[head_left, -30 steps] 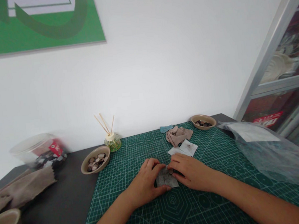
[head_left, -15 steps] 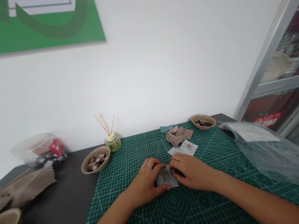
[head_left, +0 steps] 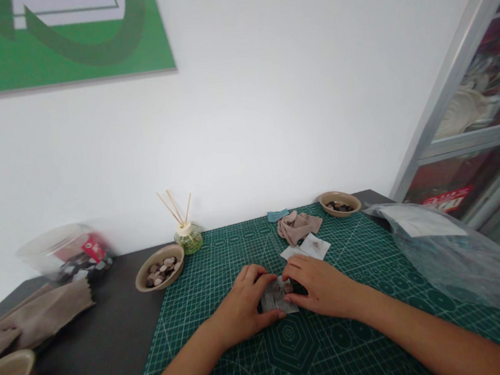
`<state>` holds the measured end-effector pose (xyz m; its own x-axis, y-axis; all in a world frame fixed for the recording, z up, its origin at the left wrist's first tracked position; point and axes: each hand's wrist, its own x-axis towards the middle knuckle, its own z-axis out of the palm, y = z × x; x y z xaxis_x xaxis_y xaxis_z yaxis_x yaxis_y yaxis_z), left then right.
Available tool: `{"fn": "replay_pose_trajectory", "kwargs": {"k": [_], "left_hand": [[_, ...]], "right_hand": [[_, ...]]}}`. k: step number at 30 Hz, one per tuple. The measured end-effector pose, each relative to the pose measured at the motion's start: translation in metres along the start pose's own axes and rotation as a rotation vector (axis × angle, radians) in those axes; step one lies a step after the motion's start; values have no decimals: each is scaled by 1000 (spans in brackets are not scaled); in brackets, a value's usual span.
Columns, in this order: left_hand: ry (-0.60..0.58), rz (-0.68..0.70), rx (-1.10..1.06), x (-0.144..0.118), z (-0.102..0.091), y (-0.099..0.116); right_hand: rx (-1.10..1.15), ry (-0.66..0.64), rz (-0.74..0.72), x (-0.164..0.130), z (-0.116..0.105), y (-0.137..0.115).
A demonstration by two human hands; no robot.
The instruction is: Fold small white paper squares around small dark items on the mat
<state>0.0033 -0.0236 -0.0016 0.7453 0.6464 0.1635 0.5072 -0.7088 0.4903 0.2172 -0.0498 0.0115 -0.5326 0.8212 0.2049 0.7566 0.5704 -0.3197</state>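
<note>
Smudged grey sheet [head_left: 272,299] lies between spread thumb and fingers of my left hand [head_left: 244,306]; my right hand [head_left: 319,285] pinches small brownish piece [head_left: 288,288] at sheet's right side.

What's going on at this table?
A person's left hand has thumb and fingers spread at the edges of a smudged gray sheet on the green mat. The right hand appears to hold a small piece over it; contact with the sheet isn't clear. Beyond lie white sheets and a brown cloth. The left bowl and right bowl both hold small pieces.
</note>
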Motion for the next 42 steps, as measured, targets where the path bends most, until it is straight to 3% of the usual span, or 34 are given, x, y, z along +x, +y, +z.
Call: {"fn": "replay_pose_trajectory", "kwargs": {"k": [15, 21, 27, 33, 42], "left_hand": [[1, 0, 0, 0, 0, 0], [3, 7, 17, 0, 0, 0], [-3, 1, 16, 0, 0, -1], [-2, 11, 12, 0, 0, -1], [5, 4, 14, 0, 0, -2]], "right_hand": [[15, -42, -95, -1, 1, -1], [12, -1, -38, -1, 4, 2], [6, -25, -94, -1, 3, 0], [10, -2, 0, 0, 1, 1], [26, -4, -65, 0, 4, 1]]}}
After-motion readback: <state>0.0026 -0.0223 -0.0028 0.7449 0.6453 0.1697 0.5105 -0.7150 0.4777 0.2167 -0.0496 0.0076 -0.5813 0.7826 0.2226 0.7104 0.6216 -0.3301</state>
